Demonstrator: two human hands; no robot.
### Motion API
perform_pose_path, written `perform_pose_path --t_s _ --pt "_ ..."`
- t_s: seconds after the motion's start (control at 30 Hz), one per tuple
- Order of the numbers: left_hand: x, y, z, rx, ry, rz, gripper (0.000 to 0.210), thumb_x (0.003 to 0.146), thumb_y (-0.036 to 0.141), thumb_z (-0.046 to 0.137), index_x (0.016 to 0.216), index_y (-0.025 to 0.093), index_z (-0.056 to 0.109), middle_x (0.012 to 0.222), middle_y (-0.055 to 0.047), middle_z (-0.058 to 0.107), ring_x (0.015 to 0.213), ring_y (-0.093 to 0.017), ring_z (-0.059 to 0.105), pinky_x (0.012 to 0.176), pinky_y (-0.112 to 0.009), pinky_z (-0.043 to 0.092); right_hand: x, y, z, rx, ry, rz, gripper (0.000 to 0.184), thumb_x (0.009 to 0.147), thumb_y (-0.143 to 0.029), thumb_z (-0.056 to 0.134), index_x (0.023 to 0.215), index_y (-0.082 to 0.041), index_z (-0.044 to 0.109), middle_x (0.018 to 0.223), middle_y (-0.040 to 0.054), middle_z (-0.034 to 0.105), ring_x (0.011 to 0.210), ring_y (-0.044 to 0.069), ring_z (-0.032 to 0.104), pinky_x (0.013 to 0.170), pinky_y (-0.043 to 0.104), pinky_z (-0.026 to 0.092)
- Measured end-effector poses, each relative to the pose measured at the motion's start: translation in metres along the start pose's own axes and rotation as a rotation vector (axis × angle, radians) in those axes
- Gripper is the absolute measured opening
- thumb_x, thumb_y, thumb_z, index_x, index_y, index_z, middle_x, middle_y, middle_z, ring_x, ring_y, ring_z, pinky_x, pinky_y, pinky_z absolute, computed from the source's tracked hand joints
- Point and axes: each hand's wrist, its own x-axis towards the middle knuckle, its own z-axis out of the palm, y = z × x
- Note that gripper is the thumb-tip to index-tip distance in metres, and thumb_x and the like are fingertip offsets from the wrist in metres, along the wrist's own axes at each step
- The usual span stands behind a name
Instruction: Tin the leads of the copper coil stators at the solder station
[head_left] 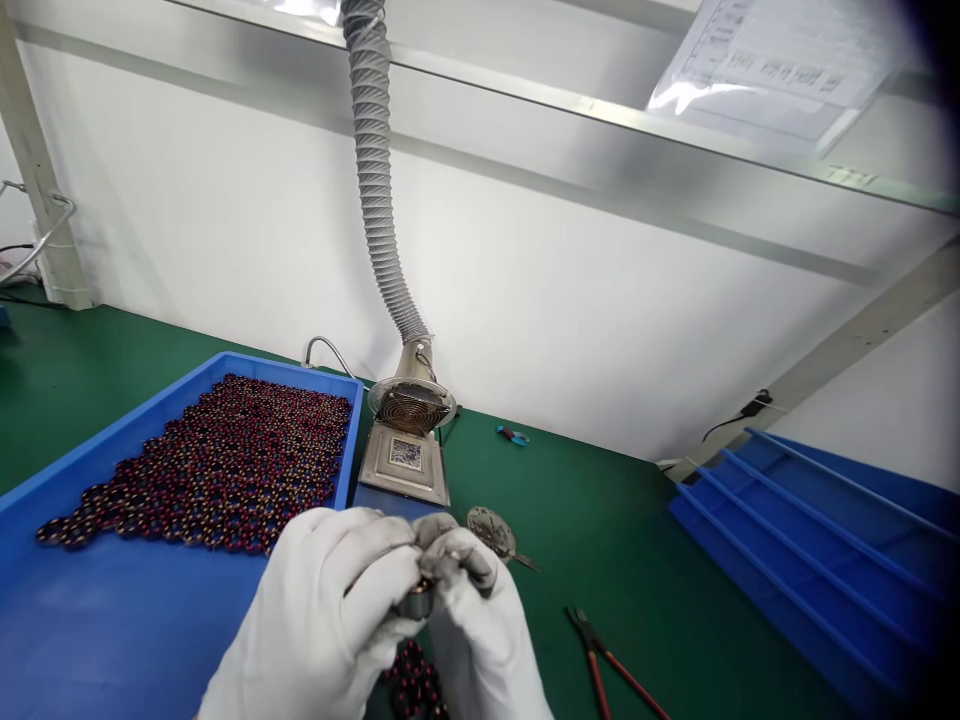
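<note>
My left hand (pixel 334 600), in a white glove, is closed around a small dark ring-shaped part (pixel 417 600) with a shiny metal side. My right hand (pixel 476 605), gloved too and with greyed fingertips, pinches just above that part, against the left fingertips. What lies between the right fingertips is hidden. Beneath the hands, a small pile of dark parts with red and copper spots (pixel 414 680) shows in part. A blue tray (pixel 127 620) to the left holds many similar ring-shaped parts (pixel 240 460) in packed rows.
Behind the hands stands a square metal device (pixel 406 455) under a grey ribbed hose (pixel 373 170). A round metal disc (pixel 491 528), red-handled pliers (pixel 592 650) and a small blue tool (pixel 512 435) lie on the green bench. Blue trays (pixel 817 550) lean at the right.
</note>
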Motion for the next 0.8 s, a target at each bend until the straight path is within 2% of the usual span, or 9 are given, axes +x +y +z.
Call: perform_pose_path --t_s 0.1,0.17,0.3,0.4,0.5,0.67,0.8 --pt "0.003 0.002 -0.002 0.028 0.016 -0.009 0.016 0.088 0.016 0.042 0.099 0.015 0.054 0.098 -0.006 0.064 0.089 -0.021 0.056 0.073 -0.037 0.042 -0.002 -0.003 -0.006 0.171 0.089 0.047 0.012 0.067 -0.035 0.07 0.076 -0.026 0.069 0.079 0.0018 0.066 0.077 0.016 0.062 0.078 0.032 0.05" --pt "0.003 0.002 -0.003 0.035 0.025 -0.027 0.017 0.086 0.014 0.044 0.1 0.014 0.054 0.098 -0.006 0.064 0.09 -0.02 0.055 0.074 -0.037 0.042 -0.003 -0.003 -0.009 0.14 0.119 0.021 0.014 0.068 -0.033 0.07 0.08 -0.027 0.068 0.083 0.0014 0.068 0.08 0.016 0.063 0.082 0.031 0.049" --pt "0.0 -0.001 -0.005 0.101 0.053 -0.047 0.02 0.084 0.013 0.047 0.103 0.013 0.054 0.101 -0.007 0.064 0.093 -0.021 0.055 0.076 -0.039 0.043 -0.004 0.012 -0.006 0.036 0.053 0.076 0.027 0.062 -0.03 0.075 0.088 -0.024 0.066 0.088 0.0051 0.07 0.081 0.021 0.064 0.076 0.035 0.051" --pt "-0.003 -0.003 -0.001 0.099 0.053 -0.063 0.024 0.083 0.012 0.047 0.105 0.014 0.054 0.103 -0.009 0.063 0.092 -0.023 0.056 0.076 -0.041 0.044 0.0 0.028 -0.007 0.037 -0.02 0.161 0.029 0.059 -0.028 0.077 0.085 -0.022 0.066 0.081 0.0049 0.07 0.075 0.021 0.065 0.068 0.034 0.053" --pt "-0.005 -0.004 0.0 -0.053 -0.011 -0.135 0.028 0.084 0.016 0.048 0.112 0.019 0.05 0.107 -0.007 0.062 0.091 -0.021 0.057 0.075 -0.039 0.047 0.003 0.041 -0.018 0.043 -0.094 0.187 0.028 0.058 -0.035 0.076 0.081 -0.022 0.066 0.072 0.0038 0.069 0.071 0.021 0.065 0.066 0.035 0.054" --pt "-0.005 -0.01 -0.007 -0.26 -0.098 -0.185 0.035 0.084 0.015 0.051 0.115 0.029 0.048 0.105 0.001 0.062 0.09 -0.016 0.058 0.076 -0.03 0.048 0.003 0.062 -0.028 0.088 -0.117 0.181 0.036 0.055 -0.05 0.073 0.079 -0.023 0.065 0.071 0.0045 0.069 0.074 0.024 0.066 0.07 0.039 0.053" --pt "-0.004 -0.018 -0.005 -0.464 0.003 -0.227 0.018 0.087 0.036 0.049 0.099 0.028 0.061 0.095 0.0 0.067 0.086 -0.016 0.06 0.078 -0.029 0.047 0.012 0.074 -0.018 0.138 -0.136 0.272 0.032 0.058 -0.048 0.072 0.074 -0.022 0.064 0.063 0.0023 0.067 0.066 0.021 0.066 0.064 0.037 0.054"
